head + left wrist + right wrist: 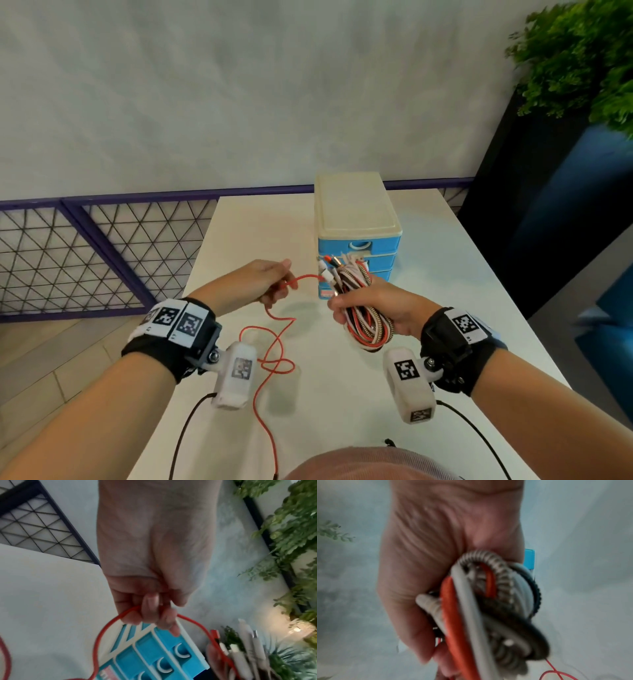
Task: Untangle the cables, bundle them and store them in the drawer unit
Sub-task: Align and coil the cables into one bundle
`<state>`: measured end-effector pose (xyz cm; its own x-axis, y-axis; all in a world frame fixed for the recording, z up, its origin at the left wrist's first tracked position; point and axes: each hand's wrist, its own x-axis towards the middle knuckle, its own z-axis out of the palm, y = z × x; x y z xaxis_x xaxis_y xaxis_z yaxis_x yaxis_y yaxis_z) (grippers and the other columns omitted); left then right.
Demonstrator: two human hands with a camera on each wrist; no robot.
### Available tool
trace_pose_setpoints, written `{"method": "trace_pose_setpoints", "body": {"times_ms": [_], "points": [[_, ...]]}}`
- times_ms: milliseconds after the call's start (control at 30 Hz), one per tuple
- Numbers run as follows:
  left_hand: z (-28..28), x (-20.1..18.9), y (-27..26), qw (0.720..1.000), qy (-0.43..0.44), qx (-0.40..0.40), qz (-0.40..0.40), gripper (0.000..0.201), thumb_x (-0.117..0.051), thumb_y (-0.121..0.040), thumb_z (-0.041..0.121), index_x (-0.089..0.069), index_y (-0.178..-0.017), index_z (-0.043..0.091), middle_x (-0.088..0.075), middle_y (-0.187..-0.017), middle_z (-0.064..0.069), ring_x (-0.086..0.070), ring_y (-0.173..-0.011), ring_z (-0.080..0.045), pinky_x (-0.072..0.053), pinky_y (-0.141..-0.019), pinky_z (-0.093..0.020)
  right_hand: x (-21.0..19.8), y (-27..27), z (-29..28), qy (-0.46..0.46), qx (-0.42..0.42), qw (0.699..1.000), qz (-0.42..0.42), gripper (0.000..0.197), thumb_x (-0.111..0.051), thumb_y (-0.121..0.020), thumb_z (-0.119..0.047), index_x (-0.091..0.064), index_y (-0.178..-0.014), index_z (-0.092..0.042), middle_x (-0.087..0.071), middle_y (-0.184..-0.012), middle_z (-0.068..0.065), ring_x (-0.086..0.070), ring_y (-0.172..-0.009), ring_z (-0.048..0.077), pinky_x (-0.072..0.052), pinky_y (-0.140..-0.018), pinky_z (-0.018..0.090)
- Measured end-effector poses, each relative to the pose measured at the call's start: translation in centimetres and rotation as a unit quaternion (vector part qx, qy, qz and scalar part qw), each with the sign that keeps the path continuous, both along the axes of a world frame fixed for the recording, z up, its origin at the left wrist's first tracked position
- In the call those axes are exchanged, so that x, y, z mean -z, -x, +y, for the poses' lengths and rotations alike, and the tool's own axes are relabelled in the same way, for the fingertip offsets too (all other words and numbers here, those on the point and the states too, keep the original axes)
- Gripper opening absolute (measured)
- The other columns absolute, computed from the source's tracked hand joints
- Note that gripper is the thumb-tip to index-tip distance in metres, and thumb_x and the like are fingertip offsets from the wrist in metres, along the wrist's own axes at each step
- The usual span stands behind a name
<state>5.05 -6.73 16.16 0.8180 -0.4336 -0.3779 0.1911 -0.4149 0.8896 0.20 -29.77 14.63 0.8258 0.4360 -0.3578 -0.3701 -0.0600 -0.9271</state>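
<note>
Our right hand (373,308) grips the cable bundle (359,301) before the drawer unit (358,219); our left hand (263,282) pinches the red cable (274,346).

The table (445,260) runs ahead toward 12 o'clock, with a fence (85,253) and wall (239,85) behind it. The drawer unit (356,222) stands on the table at about 12 o'clock. Before it, the right hand (373,308) holds a bundle (359,301) at 1 o'clock; the left hand (263,281) sits at 11 o'clock. A cable (274,359) runs between them and trails toward 6 o'clock. A plant (582,58) stands at 2 o'clock.
</note>
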Motion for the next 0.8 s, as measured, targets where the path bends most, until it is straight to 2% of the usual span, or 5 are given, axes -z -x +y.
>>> {"method": "trace_pose_setpoints", "body": {"times_ms": [133,400,533,667,800], "points": [[0.4,1.7,0.9,0.989,0.103,-0.043,0.092,0.033,-0.036,-0.102,0.033,-0.055,-0.088,0.010,-0.035,-0.058,0.005,-0.028,-0.048,-0.010,-0.034,-0.055,-0.022,0.3,-0.7,-0.2,-0.072,0.117,0.990,-0.005,0.005,-0.064,-0.087,-0.008,-0.065,-0.082,-0.008,-0.064,-0.073,0.012,-0.059,-0.061,0.021,-0.052,-0.065,0.033],[-3.5,0.9,2.7,0.943,0.248,-0.118,0.187,0.015,-0.052,-0.094,0.017,-0.067,-0.095,0.013,-0.065,-0.068,0.006,-0.058,-0.053,-0.004,-0.050,-0.048,-0.014,1.1,-1.3,2.1,-0.081,0.206,0.975,-0.022,0.012,-0.064,-0.091,-0.024,-0.062,-0.090,-0.012,-0.064,-0.076,0.008,-0.065,-0.066,0.018,-0.054,-0.063,0.031],[-5.2,0.1,3.0,0.963,0.216,-0.101,0.124,0.012,-0.058,-0.091,0.016,-0.069,-0.088,0.014,-0.067,-0.071,0.005,-0.054,-0.052,-0.002,-0.043,-0.044,-0.013,0.8,-1.2,3.3,-0.113,0.207,0.972,-0.001,0.028,-0.063,-0.088,-0.042,-0.061,-0.083,-0.014,-0.058,-0.064,0.005,-0.063,-0.056,0.017,-0.054,-0.058,0.029],[-5.6,-0.2,3.3,0.993,0.111,-0.032,-0.014,0.007,-0.062,-0.090,0.016,-0.065,-0.085,0.013,-0.066,-0.074,0.000,-0.048,-0.051,-0.006,-0.035,-0.045,-0.016,0.5,-1.2,3.4,-0.164,0.152,0.973,0.050,0.059,-0.059,-0.077,-0.061,-0.057,-0.103,-0.008,-0.052,-0.070,0.017,-0.062,-0.054,0.022,-0.054,-0.055,0.029],[-6.0,-1.0,3.6,0.994,0.029,0.008,-0.105,0.011,-0.061,-0.091,0.012,-0.061,-0.080,0.015,-0.064,-0.069,0.003,-0.050,-0.048,0.000,-0.040,-0.046,-0.013,0.4,-0.5,3.2,-0.192,0.103,0.973,0.072,0.048,-0.062,-0.080,-0.051,-0.058,-0.089,-0.004,-0.061,-0.071,0.013,-0.065,-0.062,0.021,-0.056,-0.060,0.029]]}}
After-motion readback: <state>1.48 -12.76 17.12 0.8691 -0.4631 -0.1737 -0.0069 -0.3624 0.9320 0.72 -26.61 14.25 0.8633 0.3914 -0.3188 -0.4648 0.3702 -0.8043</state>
